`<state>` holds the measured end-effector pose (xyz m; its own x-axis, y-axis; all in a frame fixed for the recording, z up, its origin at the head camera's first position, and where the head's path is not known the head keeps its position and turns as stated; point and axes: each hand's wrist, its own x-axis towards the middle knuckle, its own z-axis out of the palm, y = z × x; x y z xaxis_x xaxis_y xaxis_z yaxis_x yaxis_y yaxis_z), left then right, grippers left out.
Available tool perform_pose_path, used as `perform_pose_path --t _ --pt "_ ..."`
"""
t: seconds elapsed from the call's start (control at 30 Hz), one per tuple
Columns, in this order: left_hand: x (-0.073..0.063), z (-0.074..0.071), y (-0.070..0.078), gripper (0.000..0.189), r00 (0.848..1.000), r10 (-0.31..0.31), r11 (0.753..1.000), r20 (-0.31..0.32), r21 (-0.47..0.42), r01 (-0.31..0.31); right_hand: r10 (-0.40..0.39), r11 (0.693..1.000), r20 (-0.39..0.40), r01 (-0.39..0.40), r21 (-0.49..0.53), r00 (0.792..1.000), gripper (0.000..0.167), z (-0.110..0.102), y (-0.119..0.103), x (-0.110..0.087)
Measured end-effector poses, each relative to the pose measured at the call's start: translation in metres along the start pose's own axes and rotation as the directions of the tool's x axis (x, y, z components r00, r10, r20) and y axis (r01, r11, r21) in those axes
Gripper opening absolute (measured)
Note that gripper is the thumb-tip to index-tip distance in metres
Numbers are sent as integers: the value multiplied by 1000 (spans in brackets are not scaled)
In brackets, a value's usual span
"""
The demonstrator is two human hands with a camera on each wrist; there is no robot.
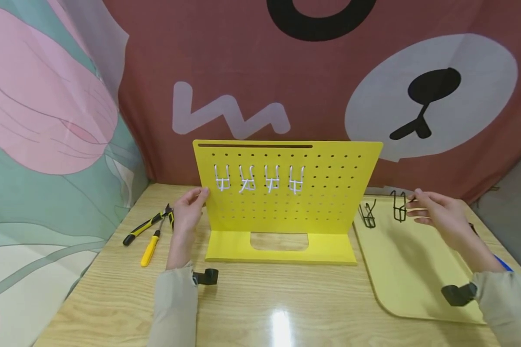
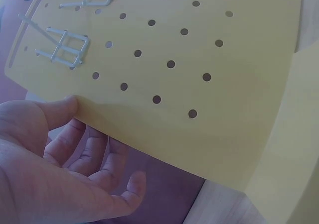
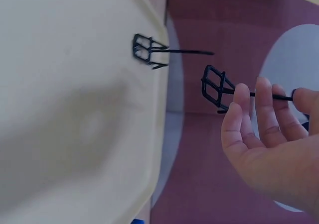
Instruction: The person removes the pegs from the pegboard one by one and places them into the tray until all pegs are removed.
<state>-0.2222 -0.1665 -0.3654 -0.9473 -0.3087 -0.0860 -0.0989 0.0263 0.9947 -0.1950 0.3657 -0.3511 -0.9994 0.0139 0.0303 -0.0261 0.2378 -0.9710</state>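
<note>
A yellow pegboard [image 1: 330, 207] stands upright on the table with a row of white wire hooks [image 1: 223, 184] across its upper left part. My left hand [image 1: 187, 212] holds the board's left edge. In the left wrist view the thumb [image 2: 62, 110] lies on the front and the other fingers are behind the edge. Over the tray's far end, my right hand [image 1: 447, 217] pinches a black wire hook [image 1: 400, 208] by its long prong, raised in the air. Another black hook [image 1: 368, 221] sits at the far left corner of the tray.
A pale yellow tray [image 1: 399, 270] lies right of the board. On the left are pliers [image 1: 145, 226] with black and yellow handles and a yellow-handled screwdriver [image 1: 150, 249]. Something blue [image 1: 502, 263] shows partly behind the right forearm. A printed curtain [image 1: 226, 62] hangs behind the table.
</note>
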Motion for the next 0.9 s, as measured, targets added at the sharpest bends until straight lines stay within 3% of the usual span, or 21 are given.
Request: perform_pose_path --t 0.17,0.47,0.7,0.9 --pt "-1 1 0 38 1000 9 1000 -2 12 -9 59 992 25 -55 -114 998 23 -2 13 11" --pt "0 1 0 42 1000 5 1000 9 19 -5 127 983 23 -123 -136 992 25 -1 43 20" --pt "1 0 -1 40 1000 6 1000 14 0 -6 180 961 2 -175 -216 984 52 5 50 25" --pt "1 0 -1 41 1000 3 1000 22 9 -4 162 960 -11 -161 -230 987 58 9 51 31"
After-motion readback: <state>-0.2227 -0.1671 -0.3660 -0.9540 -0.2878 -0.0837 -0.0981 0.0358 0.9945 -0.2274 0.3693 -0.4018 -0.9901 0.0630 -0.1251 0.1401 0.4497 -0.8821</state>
